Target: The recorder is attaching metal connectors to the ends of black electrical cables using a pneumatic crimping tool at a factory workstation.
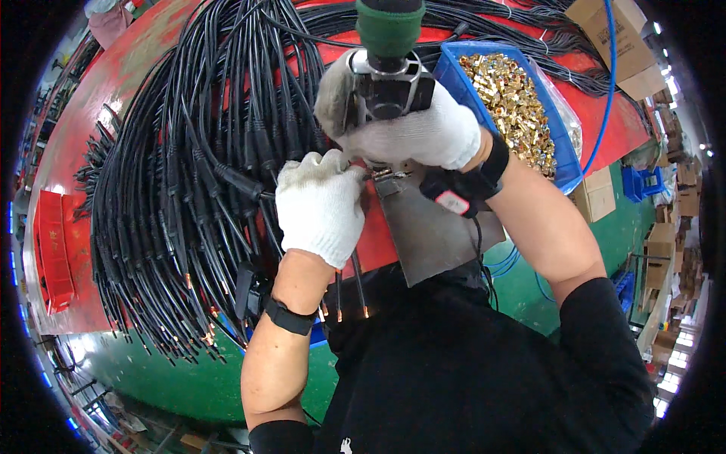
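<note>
Over a red table (pixel 144 57) above green floor (pixel 151 378), left grip (pixel 319 208) clasps cable (pixel 266 196), right grip (pixel 412 136) power tool (pixel 389 34).

R grip (pixel 423 136) on grn-topped tool (pixel 389 34), L grip (pixel 321 204) curled by blk cables (pixel 189 163).

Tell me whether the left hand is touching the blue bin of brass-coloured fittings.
Apart. The head view shows a plain gap: the left hand is well left of the blue bin, with the right hand between them.
</note>
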